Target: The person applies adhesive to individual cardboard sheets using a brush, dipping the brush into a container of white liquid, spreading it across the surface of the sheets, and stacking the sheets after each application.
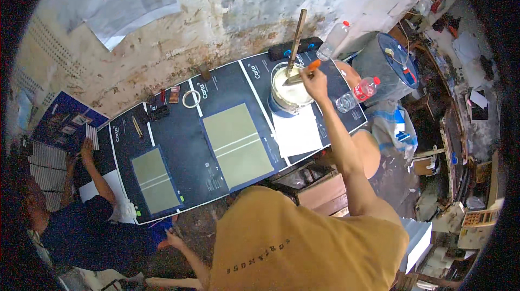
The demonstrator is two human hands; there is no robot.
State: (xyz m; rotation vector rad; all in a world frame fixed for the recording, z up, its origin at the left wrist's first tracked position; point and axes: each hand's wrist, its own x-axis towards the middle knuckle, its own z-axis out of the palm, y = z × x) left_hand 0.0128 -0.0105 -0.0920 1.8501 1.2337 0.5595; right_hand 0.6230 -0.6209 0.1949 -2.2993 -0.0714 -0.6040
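My right hand (314, 81) is closed round a brush with an orange handle end (314, 64). Its head dips into a tub of creamy white paste (292, 95) at the right of the table. A wooden stick (297, 39) stands upright in the same tub. Low at the left, below the table's near edge, my left hand (173, 240) seems closed on a blue object (158, 230), too blurred to name. Two olive-grey panels with dark blue borders and pale stripes lie on the table, a larger one (238, 145) and a smaller one (156, 180).
Paper (298, 138) lies under the tub's near side. Two plastic bottles, one clear (333, 41) and one red-labelled (359, 94), stand near a drum (382, 63). A roll of tape (191, 99) lies farther back. At left, a co-worker (81, 231) handles a dark blue cover (67, 120).
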